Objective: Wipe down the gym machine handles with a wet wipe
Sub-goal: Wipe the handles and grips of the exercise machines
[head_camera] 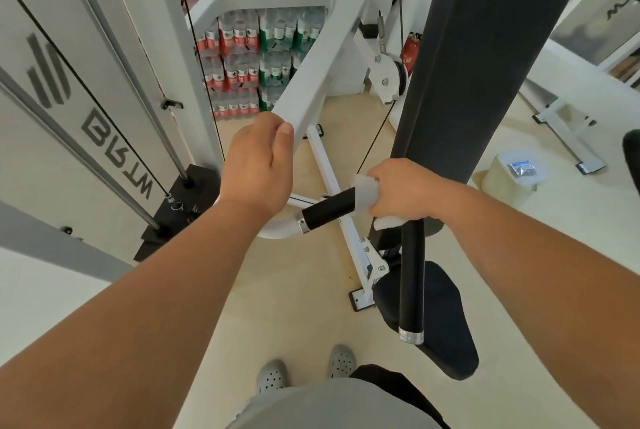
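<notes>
My right hand (401, 191) grips a white wet wipe (367, 191) wrapped round the bend where two black foam handles meet. One black handle (329, 209) runs left from the wipe to a chrome collar. The other black handle (412, 276) hangs straight down from my hand to a chrome end cap. My left hand (258, 167) holds the white arm of the machine (311, 82), fingers curled over its lower end, thumb on top.
A tall black back pad (485, 47) rises right of the handles, with a black seat (440, 317) below. The weight stack frame (104, 82) with cables stands at the left. Packs of water bottles (249, 58) sit behind. A white lidded bin (516, 175) stands at the right.
</notes>
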